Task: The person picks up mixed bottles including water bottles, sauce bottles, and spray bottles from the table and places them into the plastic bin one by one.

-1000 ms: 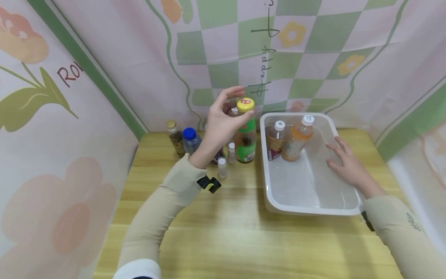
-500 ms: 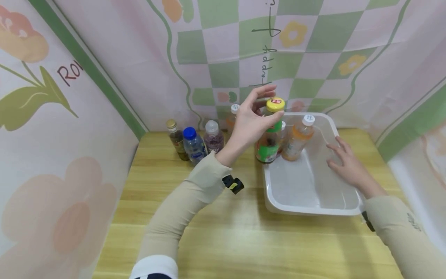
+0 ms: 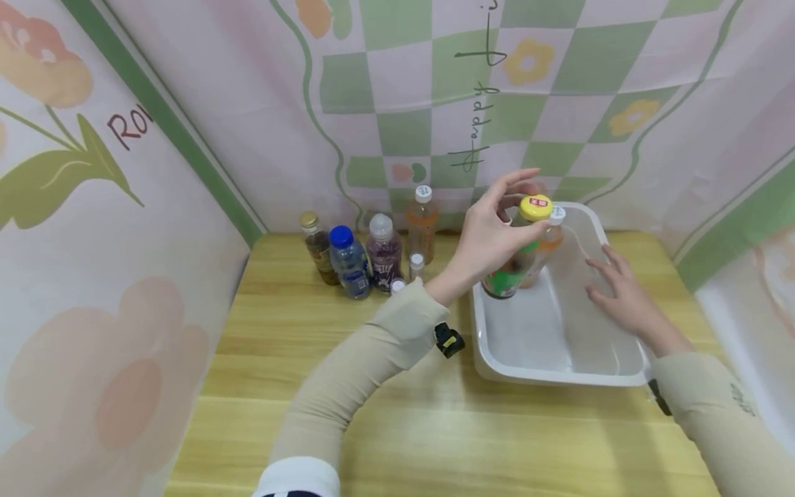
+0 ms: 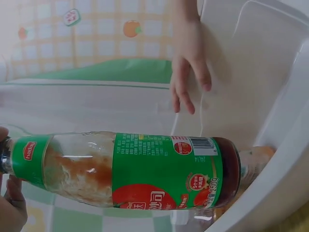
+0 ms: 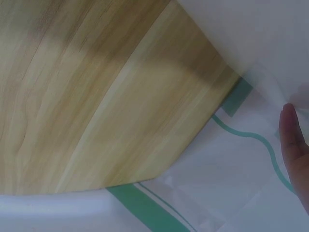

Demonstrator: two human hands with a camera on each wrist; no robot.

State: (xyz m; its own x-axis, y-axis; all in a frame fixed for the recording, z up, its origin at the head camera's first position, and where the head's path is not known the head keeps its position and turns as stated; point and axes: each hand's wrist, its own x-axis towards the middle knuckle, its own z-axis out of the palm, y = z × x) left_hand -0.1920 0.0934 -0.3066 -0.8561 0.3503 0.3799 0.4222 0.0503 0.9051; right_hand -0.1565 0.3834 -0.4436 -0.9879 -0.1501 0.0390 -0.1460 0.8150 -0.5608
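From where I sit, a printed curtain (image 3: 472, 90) in green checks and flowers fills the top of the head view, and a wooden table (image 3: 397, 428) spreads across the bottom. A white tub (image 3: 565, 378) sits right of centre in the frame.

Over the tub's left side I have the sauce bottle (image 3: 514, 264), with its yellow cap (image 3: 536, 207) to the upper right and its base to the lower left. The left hand (image 3: 487, 231) holds it near the top, thumb on one side and fingers on the other. I can't tell whether the base touches the tub floor. On my left wrist view the bottle lies sideways across the frame, its green label (image 4: 166, 169) facing me.

The right hand (image 3: 624, 297) is at the tub's right side, fingers spread wide and gripping nothing.

Just behind the sauce bottle, inside the tub, I see an orange bottle (image 3: 551, 243). Left of centre, on the table, stand a gold-capped bottle (image 3: 321, 255), a blue-capped bottle (image 3: 352, 268), a purple bottle (image 3: 385, 259) and a second orange bottle (image 3: 421, 224), with two vials (image 3: 417, 264) partly hidden by the sleeve (image 3: 360, 373).
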